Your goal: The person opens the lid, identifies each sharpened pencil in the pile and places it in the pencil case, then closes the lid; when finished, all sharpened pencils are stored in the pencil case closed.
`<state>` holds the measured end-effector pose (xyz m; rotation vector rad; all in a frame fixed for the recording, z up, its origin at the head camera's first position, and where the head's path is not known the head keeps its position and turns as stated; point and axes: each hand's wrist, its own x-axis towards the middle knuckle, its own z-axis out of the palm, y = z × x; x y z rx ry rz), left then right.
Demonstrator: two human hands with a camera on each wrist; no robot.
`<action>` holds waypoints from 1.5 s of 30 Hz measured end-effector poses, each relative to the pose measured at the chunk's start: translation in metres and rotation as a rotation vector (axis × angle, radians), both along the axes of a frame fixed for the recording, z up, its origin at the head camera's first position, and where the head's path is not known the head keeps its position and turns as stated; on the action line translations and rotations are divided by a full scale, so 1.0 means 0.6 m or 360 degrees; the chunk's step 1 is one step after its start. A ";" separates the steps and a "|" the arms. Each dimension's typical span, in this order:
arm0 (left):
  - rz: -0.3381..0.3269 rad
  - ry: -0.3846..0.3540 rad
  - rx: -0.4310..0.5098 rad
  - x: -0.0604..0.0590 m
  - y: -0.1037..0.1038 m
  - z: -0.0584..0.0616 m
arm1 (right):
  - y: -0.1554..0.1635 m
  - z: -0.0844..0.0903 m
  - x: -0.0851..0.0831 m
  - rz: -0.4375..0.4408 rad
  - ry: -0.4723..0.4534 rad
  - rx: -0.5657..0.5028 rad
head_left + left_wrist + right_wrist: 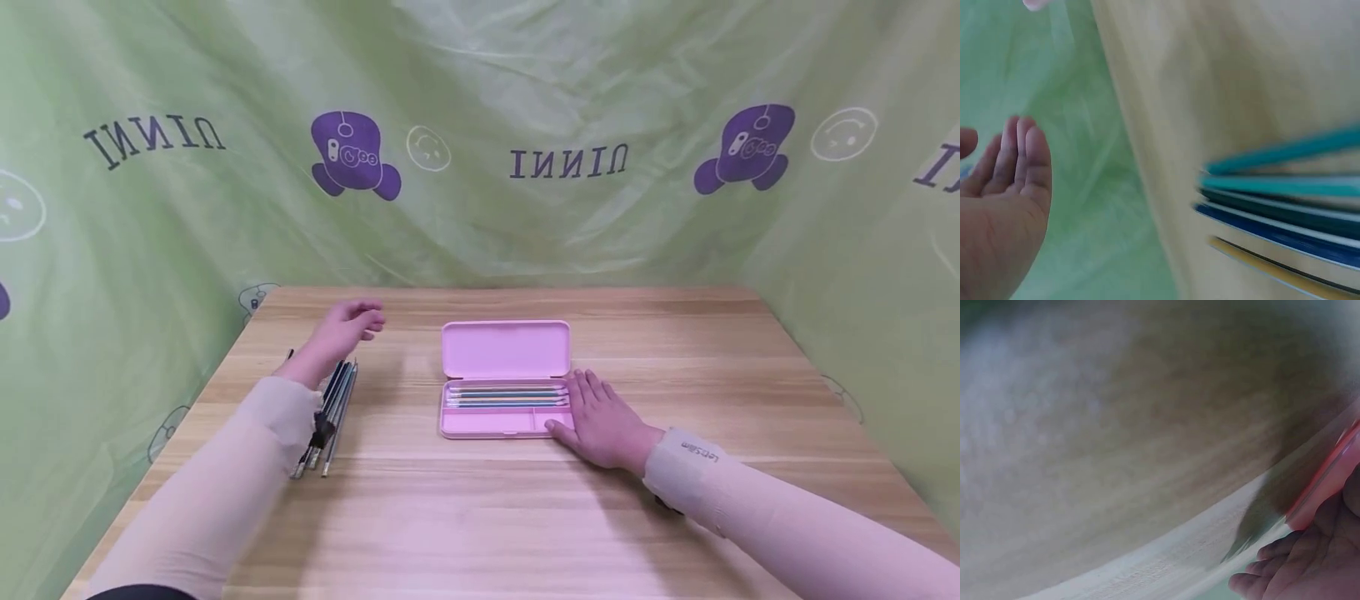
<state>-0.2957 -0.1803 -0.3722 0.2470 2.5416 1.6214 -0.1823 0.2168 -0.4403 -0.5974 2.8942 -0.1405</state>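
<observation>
I'm mid-way through filling the pink case [504, 377]: my right hand [600, 421] lies flat, steadying its right edge on the surface [480, 517]. My left hand [341, 329] hovers relaxed and empty above the loose pens [336, 408]; next, I judge, it must drop and pinch one.

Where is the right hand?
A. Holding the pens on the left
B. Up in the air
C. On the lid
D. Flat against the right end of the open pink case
D: the right hand lies flat on the table, fingers straight, against the right end of the open pink case.
</observation>
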 end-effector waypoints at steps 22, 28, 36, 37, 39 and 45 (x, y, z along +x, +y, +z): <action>0.0387 -0.0106 -0.0259 0.087 -0.065 -0.097 | -0.003 0.000 -0.001 -0.0010 0.0019 -0.0029; 0.0274 -0.0104 -0.0272 0.093 -0.054 -0.103 | -0.003 0.001 -0.001 -0.0007 0.0006 -0.0035; 0.0188 -0.0169 -0.0113 0.096 -0.043 -0.114 | 0.000 -0.002 -0.001 -0.0005 0.0007 -0.0036; 0.0178 -0.0185 -0.0104 0.097 -0.043 -0.114 | 0.000 -0.003 -0.001 -0.0006 0.0009 -0.0035; 0.0163 -0.0197 -0.0124 0.098 -0.042 -0.114 | 0.000 -0.003 -0.001 -0.0005 0.0006 -0.0040; 0.0163 -0.0208 -0.0170 0.104 -0.040 -0.110 | -0.002 -0.002 0.000 0.0005 -0.0009 -0.0070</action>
